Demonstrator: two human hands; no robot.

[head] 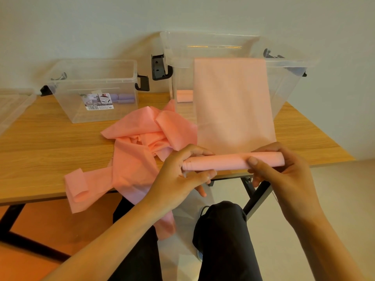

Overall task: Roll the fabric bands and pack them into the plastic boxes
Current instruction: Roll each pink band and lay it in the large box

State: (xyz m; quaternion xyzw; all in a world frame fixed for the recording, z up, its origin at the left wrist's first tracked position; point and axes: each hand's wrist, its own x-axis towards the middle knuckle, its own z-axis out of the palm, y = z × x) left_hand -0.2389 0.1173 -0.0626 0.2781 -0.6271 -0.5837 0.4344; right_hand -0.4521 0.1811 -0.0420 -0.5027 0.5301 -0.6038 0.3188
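Observation:
A pink fabric band (233,102) hangs flat over the front rim of the large clear plastic box (284,63) at the back right. Its near end is wound into a tight roll (229,161) above the table's front edge. My left hand (178,173) grips the roll's left end and my right hand (284,171) grips its right end. One pink roll (184,95) lies inside the large box. A smaller clear box (95,78) at the back left holds purple rolls (125,98).
A heap of loose pink bands (142,142) lies on the wooden table (44,142) and trails over its front edge. A clear lid (12,106) sits at the far left. My dark-trousered legs are under the table edge.

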